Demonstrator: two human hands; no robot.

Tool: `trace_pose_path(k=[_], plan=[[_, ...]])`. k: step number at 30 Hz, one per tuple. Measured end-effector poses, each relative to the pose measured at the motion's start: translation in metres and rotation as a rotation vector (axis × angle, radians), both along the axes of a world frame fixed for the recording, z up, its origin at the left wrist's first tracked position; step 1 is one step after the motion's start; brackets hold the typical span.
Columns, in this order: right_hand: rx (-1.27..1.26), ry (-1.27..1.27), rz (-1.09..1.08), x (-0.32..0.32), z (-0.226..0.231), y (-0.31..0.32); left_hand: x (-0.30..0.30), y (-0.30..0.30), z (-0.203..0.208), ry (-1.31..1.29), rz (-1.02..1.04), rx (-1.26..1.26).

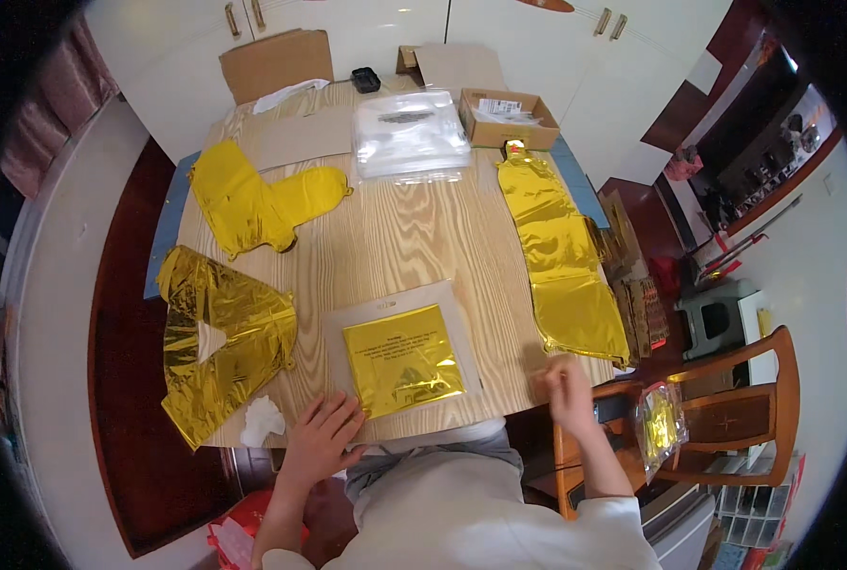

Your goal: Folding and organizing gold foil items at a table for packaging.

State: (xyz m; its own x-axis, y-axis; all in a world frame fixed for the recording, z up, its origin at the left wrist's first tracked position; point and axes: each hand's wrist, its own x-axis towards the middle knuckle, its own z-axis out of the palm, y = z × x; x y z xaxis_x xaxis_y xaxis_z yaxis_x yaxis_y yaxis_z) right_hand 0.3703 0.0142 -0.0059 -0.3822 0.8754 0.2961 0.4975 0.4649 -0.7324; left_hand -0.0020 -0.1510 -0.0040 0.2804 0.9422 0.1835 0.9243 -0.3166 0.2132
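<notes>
A clear flat bag (470,370) holding a folded gold foil balloon (399,356) lies at the table's near edge. My left hand (326,432) rests open at the bag's lower left corner, fingers spread. To the right of the bag, my right hand (570,389) is raised at the table's edge, fingers curled closed and slightly blurred; what they hold, if anything, is hidden. Close beyond it stretches a long flat gold foil balloon (551,242). Two more flat gold balloons lie on the left, a bent one (252,204) and a wide creased one (228,328).
At the back are a stack of clear plastic bags (409,142), an open cardboard box (509,133) and cardboard pieces (281,66). A crumpled white scrap (263,420) lies near the left front corner. A wooden chair (775,408) at right bears a packet of gold foil (663,423).
</notes>
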Motion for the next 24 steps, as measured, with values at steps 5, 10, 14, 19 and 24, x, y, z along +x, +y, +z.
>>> trace_pose_path(k=[5,10,14,19,24], plan=[[-0.074,0.057,-0.154,-0.007,0.013,-0.003,0.002,0.001,-0.003,-0.045,0.022,0.007],[0.213,-0.453,0.522,-0.051,0.037,-0.001,0.002,0.004,-0.003,-0.094,0.01,0.036],[0.276,-0.55,0.575,-0.054,0.022,0.004,0.003,0.0,-0.005,-0.098,0.034,0.055],[0.284,-0.544,0.55,-0.056,0.022,0.003,0.005,-0.002,-0.017,-0.187,0.121,0.081],[0.289,-0.466,0.531,-0.058,0.015,0.006,0.013,0.002,-0.014,-0.334,0.198,0.118]])
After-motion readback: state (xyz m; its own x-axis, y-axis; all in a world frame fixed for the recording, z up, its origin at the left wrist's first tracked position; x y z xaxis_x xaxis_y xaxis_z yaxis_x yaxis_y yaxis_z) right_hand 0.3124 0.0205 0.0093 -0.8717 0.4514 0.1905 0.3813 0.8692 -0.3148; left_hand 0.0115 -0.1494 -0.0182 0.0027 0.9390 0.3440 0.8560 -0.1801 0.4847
